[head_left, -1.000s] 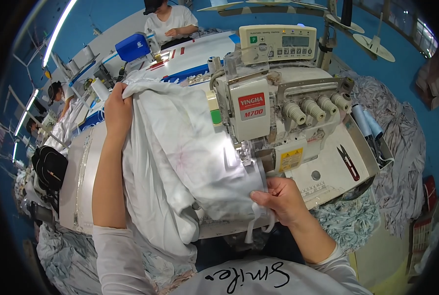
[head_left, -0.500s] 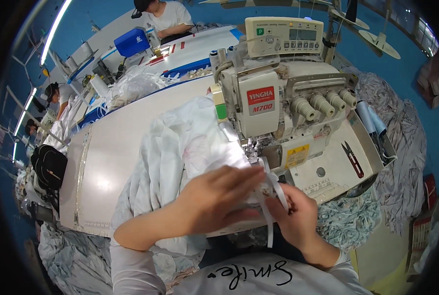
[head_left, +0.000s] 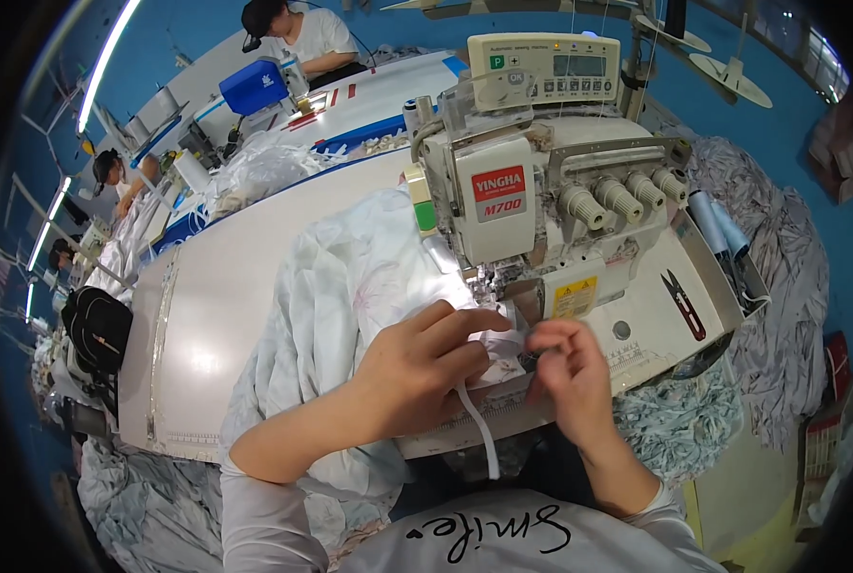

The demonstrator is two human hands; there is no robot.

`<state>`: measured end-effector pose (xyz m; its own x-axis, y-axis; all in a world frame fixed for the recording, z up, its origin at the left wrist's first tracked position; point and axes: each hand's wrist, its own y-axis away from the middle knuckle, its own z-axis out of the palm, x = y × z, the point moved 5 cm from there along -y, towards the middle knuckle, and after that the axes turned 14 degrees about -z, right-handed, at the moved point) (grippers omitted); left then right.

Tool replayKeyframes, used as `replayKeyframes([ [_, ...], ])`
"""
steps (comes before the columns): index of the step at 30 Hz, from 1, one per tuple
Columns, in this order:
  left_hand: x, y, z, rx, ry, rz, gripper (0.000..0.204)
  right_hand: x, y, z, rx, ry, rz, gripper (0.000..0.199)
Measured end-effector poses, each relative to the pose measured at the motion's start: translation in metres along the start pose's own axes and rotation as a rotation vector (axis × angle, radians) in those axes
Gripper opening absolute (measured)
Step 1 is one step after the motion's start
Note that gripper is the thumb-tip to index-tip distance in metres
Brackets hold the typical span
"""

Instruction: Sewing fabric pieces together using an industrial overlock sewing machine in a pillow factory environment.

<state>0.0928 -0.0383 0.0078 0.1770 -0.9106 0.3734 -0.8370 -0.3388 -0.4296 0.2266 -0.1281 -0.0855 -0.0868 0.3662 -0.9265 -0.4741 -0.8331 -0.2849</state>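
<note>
My left hand (head_left: 425,368) is closed at the sewing machine's needle area, fingers bent and pinching a narrow white strip (head_left: 481,435), whose loose end hangs over the table's front edge. Beneath and beside that hand lies pale floral fabric (head_left: 326,286), bunched on the table and reaching up to the presser foot. My right hand (head_left: 576,377) is raised just right of the fabric edge, its fingers loosely bent and apart from the thumb, somewhat blurred. Nothing shows between them. The overlock sewing machine (head_left: 503,224) stands directly ahead; my fingers partly hide its stitching area.
Red-handled thread snips (head_left: 686,306) lie on the machine bed at right, beside a tray holding blue thread spools (head_left: 718,227). Heaped fabric (head_left: 680,425) hangs below the right edge. A black bag (head_left: 97,325) is at far left. Another person (head_left: 317,40) works at the back.
My right hand has let go of the white strip and moved up toward the machine. The left hand's fingers have bent from flat to a pinch, and the strip's end now hangs farther left.
</note>
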Motion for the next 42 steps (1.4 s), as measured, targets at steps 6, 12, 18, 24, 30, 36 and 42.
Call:
replayKeyframes([
  [6, 0.001, 0.000, -0.006, -0.040, 0.095, -0.021, 0.016, 0.007, -0.005, 0.002, -0.211, 0.028, 0.060, 0.046],
  [12, 0.000, -0.006, -0.005, 0.031, 0.229, -0.185, 0.026, -0.049, -0.011, -0.003, -0.075, 0.627, -0.558, 0.023],
  [18, -0.007, 0.002, 0.000, -0.105, 0.124, -0.028, 0.032, -0.096, 0.027, 0.051, -0.622, 0.656, -1.167, 0.019],
  [24, -0.004, 0.003, -0.009, 0.134, 0.052, -0.065, 0.028, -0.008, 0.002, 0.014, 0.144, -0.093, -0.054, 0.013],
  [30, 0.006, 0.015, -0.009, 0.043, -0.085, 0.069, 0.054, 0.011, 0.010, 0.019, -0.087, -0.004, 0.233, 0.019],
  [36, 0.015, 0.028, 0.000, 0.088, -0.306, 0.141, 0.027, 0.007, 0.012, 0.017, -0.066, -0.009, 0.084, 0.018],
  [42, 0.011, 0.028, -0.005, 0.128, -0.257, 0.129, 0.027, 0.009, 0.010, 0.017, -0.078, -0.007, 0.122, 0.019],
])
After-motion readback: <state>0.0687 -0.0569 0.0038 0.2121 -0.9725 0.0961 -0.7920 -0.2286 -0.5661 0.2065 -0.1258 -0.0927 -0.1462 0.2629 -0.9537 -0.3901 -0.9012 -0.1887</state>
